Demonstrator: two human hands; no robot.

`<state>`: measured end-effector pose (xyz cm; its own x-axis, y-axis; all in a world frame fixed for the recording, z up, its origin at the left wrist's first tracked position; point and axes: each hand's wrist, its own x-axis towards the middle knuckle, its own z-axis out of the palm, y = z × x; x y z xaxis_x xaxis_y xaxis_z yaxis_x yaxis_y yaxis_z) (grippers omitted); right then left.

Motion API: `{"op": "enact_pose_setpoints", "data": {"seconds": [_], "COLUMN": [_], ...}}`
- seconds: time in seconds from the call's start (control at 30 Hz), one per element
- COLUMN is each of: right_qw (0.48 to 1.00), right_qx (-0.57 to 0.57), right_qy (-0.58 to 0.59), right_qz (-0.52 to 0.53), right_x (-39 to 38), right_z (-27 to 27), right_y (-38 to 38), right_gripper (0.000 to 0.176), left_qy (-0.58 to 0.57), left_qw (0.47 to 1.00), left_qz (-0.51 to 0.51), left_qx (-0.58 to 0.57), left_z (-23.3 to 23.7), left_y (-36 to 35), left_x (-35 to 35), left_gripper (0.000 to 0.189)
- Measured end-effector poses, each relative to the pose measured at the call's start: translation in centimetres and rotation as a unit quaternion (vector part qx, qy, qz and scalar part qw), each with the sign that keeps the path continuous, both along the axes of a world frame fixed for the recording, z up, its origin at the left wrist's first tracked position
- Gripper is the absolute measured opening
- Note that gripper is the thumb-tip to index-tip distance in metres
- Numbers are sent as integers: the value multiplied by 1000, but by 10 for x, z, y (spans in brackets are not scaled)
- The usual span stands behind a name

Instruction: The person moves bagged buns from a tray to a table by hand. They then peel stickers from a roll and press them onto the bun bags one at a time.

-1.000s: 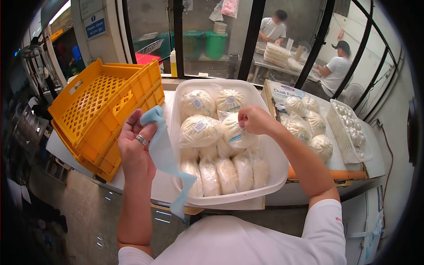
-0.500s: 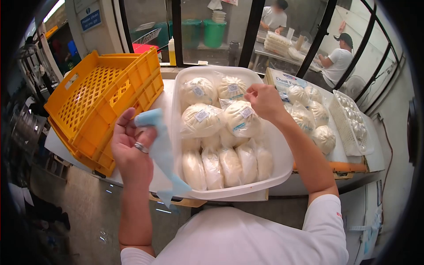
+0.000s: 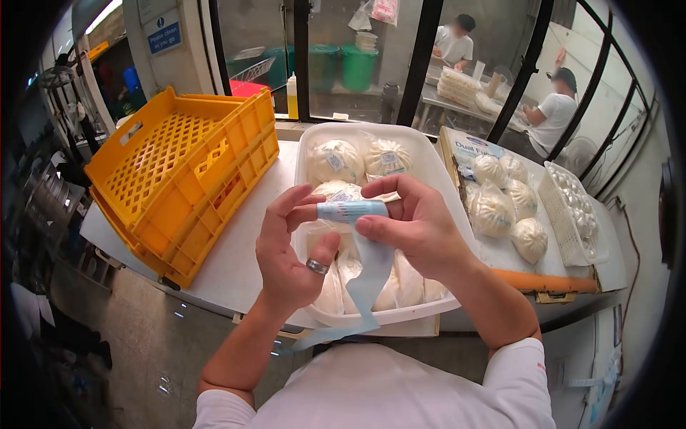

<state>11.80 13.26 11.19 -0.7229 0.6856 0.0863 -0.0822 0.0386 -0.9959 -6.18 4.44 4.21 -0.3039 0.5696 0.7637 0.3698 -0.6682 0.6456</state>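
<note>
My left hand [image 3: 289,247] has a finger in the end of a small roll of pale blue label strip [image 3: 339,211], its thumb apart from the roll. At the roll's other end, the thumb and fingers of my right hand [image 3: 429,225] pinch the strip. A loose blue tail [image 3: 366,286] curls down toward my shirt. Both hands are above a white plastic tub [image 3: 434,179]. In it are large pleated buns [image 3: 336,161] in clear bags with stickers, and longer bagged buns [image 3: 330,293] nearer me. My hands cover the middle of the tub.
Stacked yellow crates [image 3: 186,186] stand left on the white table [image 3: 207,300]. To the right, bagged buns [image 3: 493,207] lie beside a white basket [image 3: 572,214] of wrapped pieces. Behind the window, two people [image 3: 550,107] work at a metal table.
My right hand has left the bun at the tub's far right and come to the roll. My left hand has moved right with the roll, over the tub. The view has shifted slightly.
</note>
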Motion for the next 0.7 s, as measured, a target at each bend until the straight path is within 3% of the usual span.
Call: {"op": "enact_pose_setpoints", "data": {"seconds": [0.2,0.33,0.43,0.47,0.57,0.7], "right_qw": [973,939,978,994,976,991], "right_qx": [-201,-262,-178,-89,156,109], "right_qy": [107,223,94,-21,-79,72], "right_qz": [46,20,-59,-53,-132,14], "right_x": [11,24,29,33,31,31], "right_z": [-13,-18,-17,-23,-33,1], "right_y": [16,35,47,57,64,38], "right_gripper": [44,41,39,36,35,44], "left_qy": [-55,-53,-98,-94,-50,-30], "left_qw": [997,998,993,993,998,999], "left_qz": [-31,-25,-58,-55,-19,-12], "left_qx": [-42,-17,40,50,42,26], "left_z": [2,3,9,17,32,42], "left_y": [7,7,8,8,6,7], "left_x": [3,-3,-11,-13,-19,-9], "left_gripper": [59,60,64,65,67,60]}}
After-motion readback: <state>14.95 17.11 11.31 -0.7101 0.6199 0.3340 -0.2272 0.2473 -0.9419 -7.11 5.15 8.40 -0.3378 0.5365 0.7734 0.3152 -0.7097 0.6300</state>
